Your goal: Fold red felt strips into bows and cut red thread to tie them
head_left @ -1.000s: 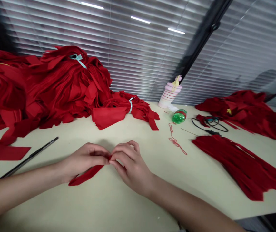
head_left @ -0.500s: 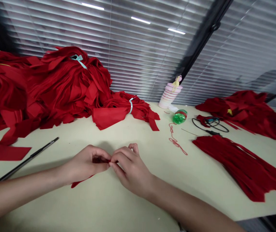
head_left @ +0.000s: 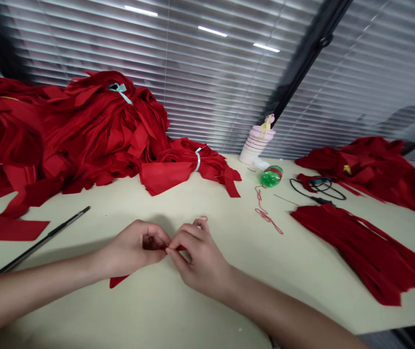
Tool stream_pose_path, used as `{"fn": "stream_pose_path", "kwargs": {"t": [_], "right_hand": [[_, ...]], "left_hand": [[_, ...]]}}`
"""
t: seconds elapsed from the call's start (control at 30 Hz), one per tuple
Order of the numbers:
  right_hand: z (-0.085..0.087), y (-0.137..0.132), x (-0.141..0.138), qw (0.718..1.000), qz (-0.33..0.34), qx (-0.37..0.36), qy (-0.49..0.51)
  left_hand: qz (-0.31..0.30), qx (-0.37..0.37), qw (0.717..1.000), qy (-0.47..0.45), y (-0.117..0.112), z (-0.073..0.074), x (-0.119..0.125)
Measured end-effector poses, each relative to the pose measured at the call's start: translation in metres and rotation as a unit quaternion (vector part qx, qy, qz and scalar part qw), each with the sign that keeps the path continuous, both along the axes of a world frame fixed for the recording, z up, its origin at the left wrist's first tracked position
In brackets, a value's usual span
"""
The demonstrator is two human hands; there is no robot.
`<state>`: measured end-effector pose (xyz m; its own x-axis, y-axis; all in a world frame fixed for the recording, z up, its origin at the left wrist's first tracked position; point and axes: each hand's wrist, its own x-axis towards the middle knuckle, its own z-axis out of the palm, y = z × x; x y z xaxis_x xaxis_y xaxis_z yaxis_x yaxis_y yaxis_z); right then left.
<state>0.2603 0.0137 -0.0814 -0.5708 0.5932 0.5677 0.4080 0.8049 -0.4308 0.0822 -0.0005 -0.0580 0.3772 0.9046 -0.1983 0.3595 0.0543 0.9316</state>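
Between my two hands is a red fabric strip, mostly hidden by the fingers, with one end showing below my left wrist. My left hand curls around it, thumb and fingertips closed near its edge. My right hand meets it fingertip to fingertip, thumb and index finger pinching the red fabric. A small loop of red thread shows just beyond the right hand's raised finger. Both hands are held close above the pale table.
Heaped red fabric strips lie at the back left, some tied in bundles. A black rod rests left. A pink-white cup-like container, green bottle-like piece, red cord and black cable lie right, beside more red strips.
The fingertips have shifted slightly, and a bit of red fabric now shows between the right thumb and index finger. The strip's end below the left wrist has dropped a little.
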Motion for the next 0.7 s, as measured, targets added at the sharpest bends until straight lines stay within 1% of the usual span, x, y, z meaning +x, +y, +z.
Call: {"fn": "stream_pose_path", "kwargs": {"t": [0.2, 0.37, 0.43, 0.6, 0.7], "right_hand": [[0.0050, 0.0028, -0.0028, 0.989, -0.001, -0.141, 0.038], [0.0079, 0.0053, -0.0020, 0.966, -0.006, -0.258, 0.021], [0.0082, 0.0062, -0.0013, 0.957, -0.005, -0.291, 0.013], [0.0079, 0.0063, -0.0018, 0.941, -0.009, -0.337, 0.012], [0.0081, 0.0069, -0.0018, 0.923, -0.005, -0.384, 0.014]], "left_hand": [[0.005, 0.025, 1.000, -0.017, -0.0005, -0.0075, -0.0005], [-0.010, 0.037, 0.999, -0.002, -0.0023, -0.0103, -0.0002], [-0.016, 0.045, 0.999, 0.006, -0.0040, -0.0110, -0.0001], [-0.023, 0.038, 0.999, 0.002, -0.0073, -0.0095, 0.0010], [-0.024, 0.034, 0.999, 0.004, -0.0066, -0.0082, 0.0017]]}}
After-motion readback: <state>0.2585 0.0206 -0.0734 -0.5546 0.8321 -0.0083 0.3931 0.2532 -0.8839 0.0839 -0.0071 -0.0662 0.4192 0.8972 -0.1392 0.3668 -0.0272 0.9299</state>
